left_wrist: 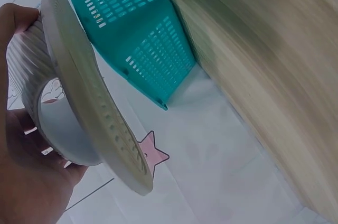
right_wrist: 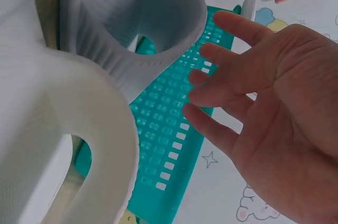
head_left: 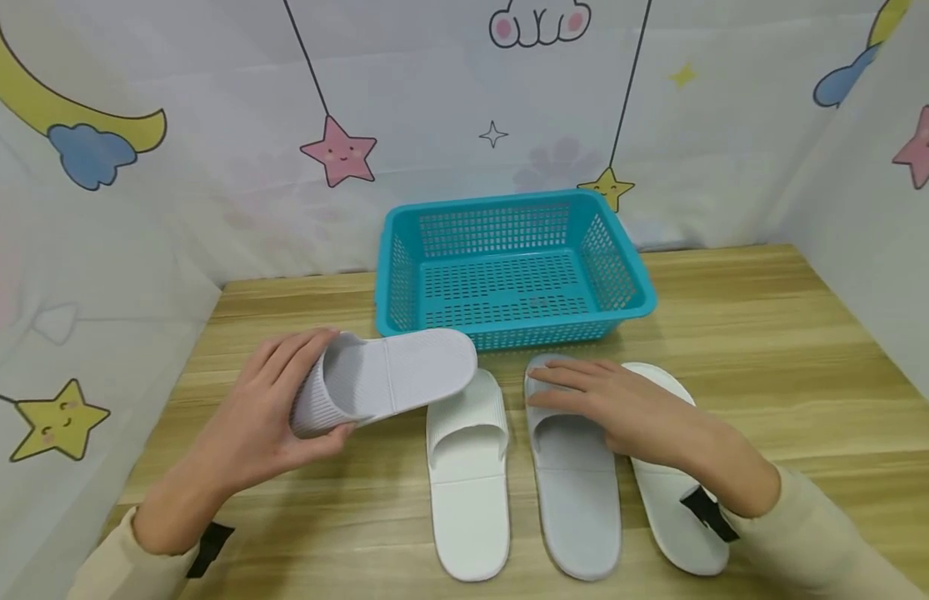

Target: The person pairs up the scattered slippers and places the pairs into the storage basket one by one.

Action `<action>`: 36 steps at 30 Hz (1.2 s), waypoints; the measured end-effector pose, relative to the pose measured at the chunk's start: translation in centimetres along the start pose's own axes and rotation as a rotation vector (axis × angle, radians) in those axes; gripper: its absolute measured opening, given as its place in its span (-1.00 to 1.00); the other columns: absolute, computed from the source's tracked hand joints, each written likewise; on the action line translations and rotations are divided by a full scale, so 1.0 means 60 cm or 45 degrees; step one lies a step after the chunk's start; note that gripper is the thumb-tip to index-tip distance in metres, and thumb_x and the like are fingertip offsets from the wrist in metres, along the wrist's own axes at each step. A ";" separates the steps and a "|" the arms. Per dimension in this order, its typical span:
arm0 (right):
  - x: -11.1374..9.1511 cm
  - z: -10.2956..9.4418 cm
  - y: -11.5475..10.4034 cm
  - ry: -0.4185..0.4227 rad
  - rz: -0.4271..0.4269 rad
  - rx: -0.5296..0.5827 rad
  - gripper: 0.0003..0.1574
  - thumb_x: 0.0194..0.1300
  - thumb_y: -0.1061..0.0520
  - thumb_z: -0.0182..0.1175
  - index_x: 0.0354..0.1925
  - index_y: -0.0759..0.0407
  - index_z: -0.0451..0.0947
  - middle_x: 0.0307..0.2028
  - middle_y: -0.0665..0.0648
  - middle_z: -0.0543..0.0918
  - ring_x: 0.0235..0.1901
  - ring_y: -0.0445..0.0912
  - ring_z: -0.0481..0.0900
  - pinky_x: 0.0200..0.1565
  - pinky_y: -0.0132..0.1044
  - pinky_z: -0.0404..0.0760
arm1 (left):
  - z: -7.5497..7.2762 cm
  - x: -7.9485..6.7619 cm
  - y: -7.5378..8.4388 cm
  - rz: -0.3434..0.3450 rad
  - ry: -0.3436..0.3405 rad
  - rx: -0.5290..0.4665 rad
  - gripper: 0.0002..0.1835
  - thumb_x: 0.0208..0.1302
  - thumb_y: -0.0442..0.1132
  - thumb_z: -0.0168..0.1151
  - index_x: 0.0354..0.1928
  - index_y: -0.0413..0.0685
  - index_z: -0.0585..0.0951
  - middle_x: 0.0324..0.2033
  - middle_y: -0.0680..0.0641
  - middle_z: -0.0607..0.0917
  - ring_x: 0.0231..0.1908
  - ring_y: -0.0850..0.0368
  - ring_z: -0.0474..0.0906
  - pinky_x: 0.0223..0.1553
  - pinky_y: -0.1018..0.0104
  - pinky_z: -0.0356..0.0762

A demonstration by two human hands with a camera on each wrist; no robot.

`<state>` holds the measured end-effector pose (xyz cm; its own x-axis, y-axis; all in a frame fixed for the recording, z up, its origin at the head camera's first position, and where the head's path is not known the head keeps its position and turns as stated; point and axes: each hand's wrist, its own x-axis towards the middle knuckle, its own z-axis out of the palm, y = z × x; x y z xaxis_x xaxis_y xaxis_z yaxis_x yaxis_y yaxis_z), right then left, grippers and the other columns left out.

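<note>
- The left hand [head_left: 265, 412] gripped a grey slipper [head_left: 385, 379] by its ribbed strap, fingers curled over the top and thumb underneath, holding it raised above the wooden table [head_left: 771, 333] at the near left
- The lifted slipper's sole pointed right, its tip over the far end of a white slipper [head_left: 467, 467] lying flat on the table
- The right hand [head_left: 621, 408] lay with straight, relaxed fingers over the strap of a second grey slipper [head_left: 576, 492], which lay flat just right of the white one
- Another white slipper [head_left: 677, 500] lay partly under the right wrist, furthest right
- A teal basket [head_left: 512, 267] stood at the far side, just beyond the slippers
</note>
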<state>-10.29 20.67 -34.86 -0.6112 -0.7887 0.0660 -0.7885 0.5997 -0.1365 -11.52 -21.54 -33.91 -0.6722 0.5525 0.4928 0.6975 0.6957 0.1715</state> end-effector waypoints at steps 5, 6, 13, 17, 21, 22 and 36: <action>-0.003 0.001 0.001 -0.020 0.030 -0.008 0.18 -0.22 0.68 0.26 0.30 -0.13 0.40 0.38 0.05 0.36 0.36 0.08 0.30 0.18 0.17 0.42 | -0.004 0.001 0.001 0.016 0.024 0.014 -0.02 -0.07 0.23 0.29 0.39 -0.13 0.33 0.25 -0.12 0.45 0.15 -0.10 0.32 0.06 0.04 0.30; -0.003 0.002 0.001 -0.026 0.035 -0.003 0.18 -0.21 0.68 0.26 0.30 -0.14 0.41 0.38 0.05 0.36 0.35 0.08 0.32 0.18 0.17 0.42 | -0.005 0.001 0.002 0.014 0.023 0.018 -0.02 -0.08 0.23 0.30 0.40 -0.13 0.33 0.26 -0.12 0.45 0.15 -0.10 0.32 0.07 0.04 0.30; -0.002 0.011 0.000 -0.091 0.070 0.018 0.23 -0.23 0.69 0.29 0.34 -0.14 0.38 0.38 0.08 0.35 0.34 0.10 0.32 0.21 0.18 0.38 | -0.007 -0.002 0.000 -0.013 -0.024 0.042 0.02 -0.11 0.20 0.34 0.42 -0.11 0.29 0.28 -0.11 0.43 0.21 -0.11 0.29 0.13 0.05 0.28; -0.004 0.017 -0.002 -0.100 0.071 0.012 0.26 -0.27 0.67 0.35 0.36 -0.10 0.35 0.39 0.09 0.33 0.36 0.12 0.29 0.20 0.16 0.41 | -0.007 -0.003 0.001 -0.027 -0.031 0.032 0.01 -0.09 0.22 0.31 0.42 -0.10 0.29 0.29 -0.10 0.42 0.22 -0.10 0.28 0.14 0.05 0.28; -0.008 0.020 -0.005 -0.104 0.063 -0.005 0.30 -0.32 0.62 0.43 0.39 -0.05 0.31 0.41 0.10 0.31 0.37 0.13 0.28 0.19 0.12 0.44 | -0.005 -0.001 0.002 -0.011 -0.004 0.027 -0.02 -0.03 0.28 0.24 0.41 -0.12 0.31 0.27 -0.12 0.44 0.19 -0.11 0.30 0.10 0.03 0.29; -0.010 0.021 -0.006 -0.102 0.062 -0.010 0.31 -0.33 0.62 0.44 0.39 -0.04 0.31 0.41 0.11 0.31 0.37 0.13 0.28 0.19 0.11 0.44 | -0.004 0.000 0.003 -0.006 0.000 0.029 -0.02 -0.02 0.29 0.21 0.41 -0.11 0.31 0.27 -0.11 0.44 0.19 -0.11 0.30 0.10 0.03 0.29; -0.008 0.041 -0.018 -0.027 0.075 -0.089 0.14 -0.11 0.65 0.29 0.39 0.02 0.30 0.41 0.17 0.29 0.34 0.16 0.30 0.15 0.10 0.48 | -0.003 0.002 0.004 0.031 0.036 0.008 -0.04 -0.03 0.25 0.22 0.39 -0.15 0.33 0.25 -0.12 0.46 0.16 -0.10 0.32 0.07 0.04 0.31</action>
<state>-8.97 20.08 -37.19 -0.6558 -0.7540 0.0385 -0.7544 0.6526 -0.0702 -11.39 -21.37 -33.62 -0.6475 0.5562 0.5210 0.7121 0.6851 0.1535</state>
